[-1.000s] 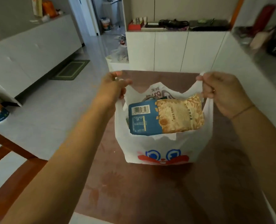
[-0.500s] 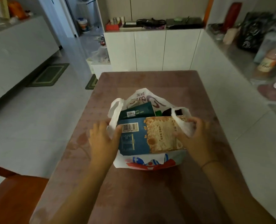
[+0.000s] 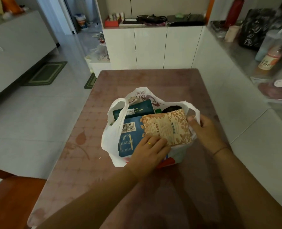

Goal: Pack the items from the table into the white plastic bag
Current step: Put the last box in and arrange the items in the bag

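White plastic bag (image 3: 110, 138) stands on the pink patterned table (image 3: 137, 80), roughly midway across it, its mouth open and its goods showing. A second ago the person holds both handles up and apart, with the bag hanging between them. Now the bag sits back down, and on one side the grip is given up. The left handle (image 3: 121, 113) droops loose over the packs, while the left hand (image 3: 150, 149) lies across the near edge of the blue-and-tan snack packet (image 3: 161, 129), fingers laid flat and pressing on it. The right hand (image 3: 206, 129) is at the bag's right side, thumb and curled fingers pinching the right handle (image 3: 196, 113) just beside the packet. Behind the packet, on the far side, a dark green pack (image 3: 137, 109) stands on edge. A black item (image 3: 171, 107) to its right is too dark to name. The shift from lifting to pressing suggests the top packet rides too high for the handles to meet, and that the person is seating it deeper. Packing looks all but finished, with only settling and closing left.
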`<control>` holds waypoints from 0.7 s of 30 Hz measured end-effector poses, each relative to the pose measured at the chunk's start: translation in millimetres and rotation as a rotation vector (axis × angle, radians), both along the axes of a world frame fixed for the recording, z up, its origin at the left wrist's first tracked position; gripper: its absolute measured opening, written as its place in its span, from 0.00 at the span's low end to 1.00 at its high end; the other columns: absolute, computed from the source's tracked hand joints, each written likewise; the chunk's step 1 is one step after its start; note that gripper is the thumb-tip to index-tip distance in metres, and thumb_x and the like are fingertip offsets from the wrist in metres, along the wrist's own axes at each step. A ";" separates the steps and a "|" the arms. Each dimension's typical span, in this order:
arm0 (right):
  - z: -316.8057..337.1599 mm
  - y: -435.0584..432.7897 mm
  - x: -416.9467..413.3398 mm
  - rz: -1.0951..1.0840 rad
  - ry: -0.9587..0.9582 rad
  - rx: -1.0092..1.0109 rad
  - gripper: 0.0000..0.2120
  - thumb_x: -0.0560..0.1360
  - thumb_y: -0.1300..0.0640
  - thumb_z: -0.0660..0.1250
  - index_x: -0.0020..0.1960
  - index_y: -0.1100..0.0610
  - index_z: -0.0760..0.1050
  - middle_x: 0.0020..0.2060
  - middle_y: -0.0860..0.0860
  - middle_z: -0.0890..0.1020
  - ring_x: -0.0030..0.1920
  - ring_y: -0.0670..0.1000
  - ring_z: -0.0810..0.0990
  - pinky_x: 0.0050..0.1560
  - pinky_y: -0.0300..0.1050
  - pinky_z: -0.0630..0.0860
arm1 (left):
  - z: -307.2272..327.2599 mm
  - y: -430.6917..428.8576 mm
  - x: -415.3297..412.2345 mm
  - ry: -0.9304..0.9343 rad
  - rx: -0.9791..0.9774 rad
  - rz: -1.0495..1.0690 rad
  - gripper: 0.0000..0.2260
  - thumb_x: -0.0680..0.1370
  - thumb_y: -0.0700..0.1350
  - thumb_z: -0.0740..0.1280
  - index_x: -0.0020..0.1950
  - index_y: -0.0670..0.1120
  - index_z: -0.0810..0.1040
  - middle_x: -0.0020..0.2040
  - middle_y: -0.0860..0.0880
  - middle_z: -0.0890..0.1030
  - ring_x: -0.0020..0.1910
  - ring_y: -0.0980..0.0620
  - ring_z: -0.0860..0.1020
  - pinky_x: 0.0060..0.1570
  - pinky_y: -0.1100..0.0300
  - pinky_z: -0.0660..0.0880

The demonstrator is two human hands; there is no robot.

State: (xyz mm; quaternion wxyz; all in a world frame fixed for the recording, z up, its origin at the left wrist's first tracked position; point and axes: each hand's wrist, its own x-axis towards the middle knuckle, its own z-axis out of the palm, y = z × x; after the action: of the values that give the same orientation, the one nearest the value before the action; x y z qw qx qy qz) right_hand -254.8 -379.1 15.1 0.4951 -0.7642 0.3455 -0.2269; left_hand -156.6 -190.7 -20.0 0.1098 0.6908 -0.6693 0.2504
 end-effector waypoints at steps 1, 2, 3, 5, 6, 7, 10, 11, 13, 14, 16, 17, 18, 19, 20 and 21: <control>-1.0 0.1 -4.6 -0.008 0.036 -0.013 0.12 0.76 0.46 0.63 0.46 0.55 0.73 0.39 0.53 0.80 0.39 0.51 0.78 0.35 0.42 0.74 | -0.7 -1.1 3.2 0.004 -0.003 -0.025 0.11 0.72 0.46 0.64 0.53 0.47 0.79 0.52 0.47 0.81 0.53 0.48 0.74 0.58 0.54 0.66; -2.1 0.8 -9.5 -0.029 0.106 -0.026 0.15 0.74 0.43 0.64 0.48 0.54 0.71 0.40 0.51 0.78 0.38 0.49 0.77 0.33 0.41 0.72 | -1.5 -2.6 5.7 -0.001 0.002 -0.036 0.11 0.72 0.45 0.65 0.53 0.47 0.78 0.52 0.47 0.81 0.53 0.48 0.73 0.57 0.54 0.68; -3.4 2.5 -14.1 -0.060 0.219 -0.049 0.18 0.72 0.39 0.64 0.49 0.53 0.69 0.40 0.48 0.77 0.38 0.47 0.76 0.32 0.40 0.70 | -2.1 -4.0 7.2 -0.004 0.015 -0.033 0.12 0.71 0.45 0.67 0.54 0.47 0.78 0.53 0.47 0.81 0.53 0.48 0.74 0.56 0.54 0.70; -7.2 8.2 -20.2 -0.064 0.442 -0.076 0.22 0.71 0.33 0.61 0.44 0.53 0.70 0.35 0.47 0.76 0.34 0.46 0.75 0.31 0.39 0.67 | -3.0 -5.8 9.3 0.038 0.057 -0.015 0.16 0.70 0.45 0.72 0.57 0.46 0.77 0.54 0.47 0.81 0.54 0.47 0.77 0.56 0.53 0.74; -9.7 12.1 -20.8 -0.026 0.472 -0.041 0.21 0.72 0.34 0.59 0.41 0.53 0.71 0.33 0.48 0.76 0.32 0.47 0.74 0.30 0.38 0.66 | -4.2 -5.3 10.1 0.067 0.074 -0.013 0.18 0.70 0.45 0.73 0.58 0.46 0.76 0.55 0.46 0.80 0.55 0.47 0.77 0.57 0.52 0.74; -11.8 16.2 -20.8 0.013 0.454 0.002 0.20 0.75 0.37 0.58 0.37 0.53 0.72 0.30 0.49 0.76 0.30 0.47 0.74 0.30 0.37 0.66 | -5.5 -4.6 10.8 0.088 0.092 -0.014 0.19 0.70 0.46 0.73 0.60 0.46 0.75 0.56 0.46 0.80 0.57 0.46 0.77 0.59 0.52 0.73; -8.1 24.2 -18.7 0.028 0.315 0.014 0.20 0.79 0.46 0.58 0.32 0.53 0.72 0.27 0.48 0.76 0.28 0.45 0.73 0.26 0.33 0.63 | -9.1 -1.3 11.7 0.094 0.118 -0.007 0.21 0.72 0.47 0.71 0.62 0.45 0.72 0.60 0.46 0.79 0.61 0.46 0.75 0.65 0.51 0.66; -4.4 25.2 -18.4 0.016 0.275 0.011 0.20 0.79 0.48 0.58 0.31 0.53 0.72 0.26 0.48 0.76 0.27 0.44 0.73 0.26 0.33 0.63 | -8.8 -1.1 11.6 0.093 0.128 0.004 0.21 0.72 0.48 0.71 0.63 0.45 0.72 0.61 0.46 0.79 0.62 0.46 0.75 0.66 0.51 0.64; 3.2 24.5 -18.6 -0.011 0.212 0.004 0.22 0.79 0.48 0.58 0.29 0.55 0.71 0.25 0.48 0.74 0.26 0.47 0.72 0.29 0.37 0.65 | -5.1 -2.6 9.8 0.108 0.160 0.038 0.22 0.71 0.50 0.72 0.63 0.46 0.74 0.62 0.46 0.78 0.63 0.47 0.75 0.66 0.51 0.63; 7.2 23.1 -19.0 -0.017 0.182 0.002 0.23 0.79 0.47 0.57 0.27 0.55 0.69 0.23 0.49 0.73 0.25 0.48 0.71 0.30 0.38 0.66 | -2.4 -4.5 10.0 0.117 0.180 0.056 0.22 0.71 0.52 0.72 0.62 0.46 0.75 0.62 0.47 0.78 0.63 0.48 0.75 0.66 0.52 0.63; 16.3 19.1 -20.5 -0.013 0.101 0.056 0.25 0.79 0.49 0.57 0.26 0.57 0.67 0.22 0.52 0.71 0.23 0.48 0.67 0.29 0.40 0.66 | 5.3 -9.2 11.0 0.155 0.226 0.080 0.21 0.72 0.53 0.71 0.62 0.48 0.76 0.62 0.48 0.79 0.63 0.49 0.75 0.66 0.53 0.61; 20.4 16.9 -21.2 -0.003 0.050 0.111 0.24 0.79 0.50 0.57 0.26 0.57 0.67 0.22 0.53 0.71 0.22 0.48 0.66 0.28 0.40 0.65 | 10.1 -11.5 11.4 0.197 0.254 0.082 0.19 0.74 0.53 0.69 0.63 0.48 0.75 0.63 0.49 0.78 0.64 0.50 0.74 0.67 0.54 0.58; 24.1 14.9 -21.3 0.010 -0.004 0.179 0.24 0.80 0.53 0.57 0.26 0.58 0.67 0.21 0.52 0.71 0.20 0.47 0.65 0.26 0.39 0.64 | 14.5 -13.4 12.4 0.247 0.272 0.079 0.19 0.75 0.52 0.67 0.64 0.48 0.74 0.64 0.49 0.77 0.66 0.50 0.72 0.68 0.57 0.55; 26.7 13.6 -20.9 0.023 -0.057 0.252 0.23 0.80 0.54 0.58 0.26 0.58 0.66 0.19 0.51 0.71 0.19 0.46 0.64 0.24 0.37 0.63 | 17.1 -14.4 12.9 0.296 0.281 0.073 0.19 0.77 0.51 0.65 0.66 0.49 0.72 0.66 0.50 0.75 0.68 0.51 0.69 0.68 0.59 0.52; 28.4 13.4 -19.8 0.032 -0.098 0.317 0.22 0.80 0.55 0.58 0.27 0.58 0.66 0.18 0.49 0.72 0.18 0.45 0.63 0.22 0.36 0.63 | 18.4 -14.6 14.1 0.337 0.287 0.069 0.19 0.77 0.50 0.64 0.68 0.48 0.71 0.68 0.50 0.73 0.69 0.51 0.67 0.68 0.61 0.49; 28.7 13.7 -18.0 0.036 -0.128 0.369 0.22 0.80 0.55 0.58 0.28 0.59 0.66 0.18 0.49 0.72 0.17 0.45 0.63 0.21 0.35 0.63 | 19.4 -12.9 14.8 0.365 0.297 0.066 0.20 0.78 0.49 0.64 0.69 0.48 0.70 0.69 0.50 0.72 0.70 0.52 0.66 0.68 0.62 0.47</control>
State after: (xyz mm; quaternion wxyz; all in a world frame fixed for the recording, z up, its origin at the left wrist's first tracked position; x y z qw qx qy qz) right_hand -272.8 -365.5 43.7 0.6516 -0.6507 0.3353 -0.1989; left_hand -141.8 -203.6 -0.5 0.1181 0.7548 -0.6448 0.0236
